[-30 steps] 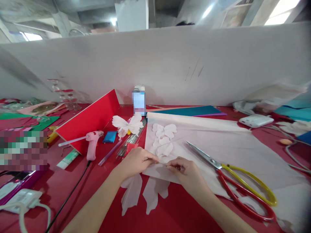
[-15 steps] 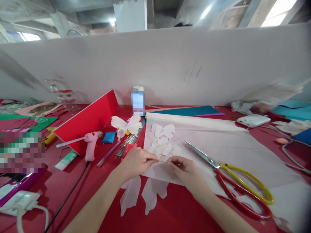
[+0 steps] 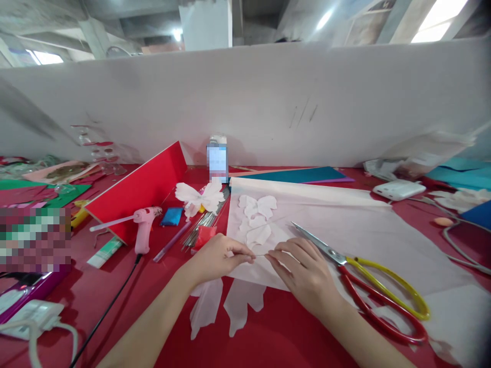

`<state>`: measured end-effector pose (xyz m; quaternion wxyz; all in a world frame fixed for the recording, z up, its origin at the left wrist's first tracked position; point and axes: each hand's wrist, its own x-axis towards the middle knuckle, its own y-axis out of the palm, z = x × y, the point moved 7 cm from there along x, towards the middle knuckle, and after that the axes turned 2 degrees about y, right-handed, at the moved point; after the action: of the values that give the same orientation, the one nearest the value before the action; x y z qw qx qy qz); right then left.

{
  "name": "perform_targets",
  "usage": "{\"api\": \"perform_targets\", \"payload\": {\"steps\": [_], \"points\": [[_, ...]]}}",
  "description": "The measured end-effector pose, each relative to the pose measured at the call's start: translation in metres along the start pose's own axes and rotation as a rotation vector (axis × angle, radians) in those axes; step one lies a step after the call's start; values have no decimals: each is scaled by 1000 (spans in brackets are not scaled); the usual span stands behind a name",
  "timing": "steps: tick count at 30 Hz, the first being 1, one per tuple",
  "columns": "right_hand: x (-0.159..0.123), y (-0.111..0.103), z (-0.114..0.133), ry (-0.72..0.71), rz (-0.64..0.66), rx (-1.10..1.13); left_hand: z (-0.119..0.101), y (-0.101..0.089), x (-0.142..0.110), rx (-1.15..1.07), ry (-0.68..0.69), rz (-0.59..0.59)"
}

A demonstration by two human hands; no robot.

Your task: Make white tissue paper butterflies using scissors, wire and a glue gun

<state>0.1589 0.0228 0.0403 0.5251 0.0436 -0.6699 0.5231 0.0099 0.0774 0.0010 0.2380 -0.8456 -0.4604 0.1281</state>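
Note:
My left hand [image 3: 217, 258] and my right hand [image 3: 309, 273] pinch a thin wire [image 3: 260, 255] between them, one at each end. Most of its length is hidden in my fingers. Just beyond, white butterfly-shaped cutouts [image 3: 261, 207] lie on a large white sheet [image 3: 330, 212]. More pale wing-shaped cutouts [image 3: 244, 306] are on the red table below my hands. Scissors [image 3: 337, 257] with one yellow and one red handle rest to the right of my right hand, blades apart only slightly if at all. A bundle of thin wires [image 3: 204, 224] sits beyond my left hand.
A white butterfly [image 3: 203, 198] lies over the wires. To the left are a pink glue gun [image 3: 144, 230] with a black cord, a blue packet [image 3: 172, 216] and a leaning red board [image 3: 141, 186]. A phone [image 3: 218, 163] stands against the white partition [image 3: 261, 102].
My right hand has turned over so its back now faces up, with its fingertips still on the wire. My left hand has shifted slightly right.

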Motion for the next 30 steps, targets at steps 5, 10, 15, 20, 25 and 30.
{"api": "perform_targets", "payload": {"steps": [5, 10, 15, 20, 25, 30], "points": [[0, 6, -5, 95, 12, 76, 1, -1, 0, 30, 10, -37], [-5, 17, -18, 303, 48, 227, -6, -2, 0, 241, 115, -86], [-8, 24, -16, 290, 127, 189, -18, 1, 0, 478, 315, -150], [-4, 26, -13, 292, 159, 235, -15, 0, 0, 509, 339, -142], [-8, 31, -20, 495, 188, 379, -16, -5, -1, 443, 310, -144], [-7, 29, -18, 425, 156, 319, -16, -9, -2, 395, 224, -123]]}}
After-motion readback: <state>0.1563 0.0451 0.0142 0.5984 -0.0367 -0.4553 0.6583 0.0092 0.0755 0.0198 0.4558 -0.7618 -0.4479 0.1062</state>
